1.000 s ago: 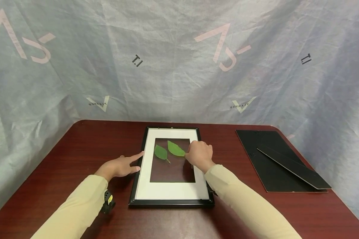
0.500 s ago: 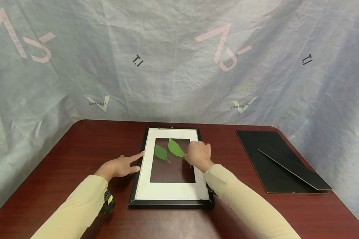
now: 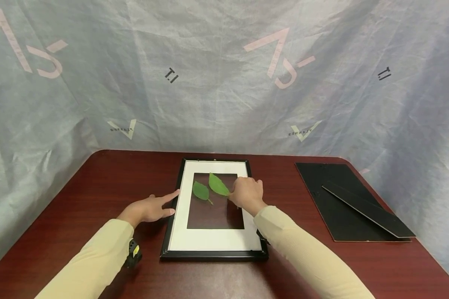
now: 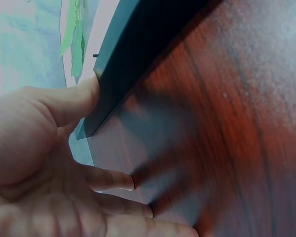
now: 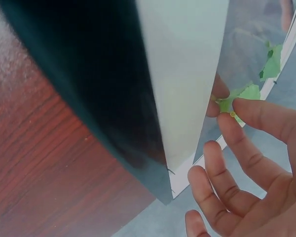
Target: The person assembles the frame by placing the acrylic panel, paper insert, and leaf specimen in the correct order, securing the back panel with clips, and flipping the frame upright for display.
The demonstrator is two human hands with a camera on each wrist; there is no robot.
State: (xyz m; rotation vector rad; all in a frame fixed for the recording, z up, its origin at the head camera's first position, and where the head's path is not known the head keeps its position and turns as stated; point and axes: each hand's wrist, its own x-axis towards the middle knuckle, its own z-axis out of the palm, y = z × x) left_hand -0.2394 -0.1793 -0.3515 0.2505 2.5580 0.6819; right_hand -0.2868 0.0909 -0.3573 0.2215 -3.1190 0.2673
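Observation:
A black picture frame [image 3: 213, 255] lies flat on the table, with a white mat [image 3: 215, 240] around a clear, see-through middle. Two green leaves are on that middle: the left leaf [image 3: 201, 190] lies with its stem toward the lower right. My right hand [image 3: 248, 194] pinches the right leaf [image 3: 218, 185] at its stem end between thumb and index finger, as the right wrist view shows. At the left edge of the frame, my left hand [image 3: 149, 208] rests with fingers extended; its thumb touches the black side in the left wrist view.
At the right of the table lies a black backing board [image 3: 321, 174], with a black stand flap [image 3: 366, 207] raised at an angle from it. A grey printed cloth [image 3: 217, 83] hangs behind the table [image 3: 134, 174].
My right hand has shifted slightly left, and the right leaf has turned a little, its tip now pointing more upward. The left hand and the frame stay in place.

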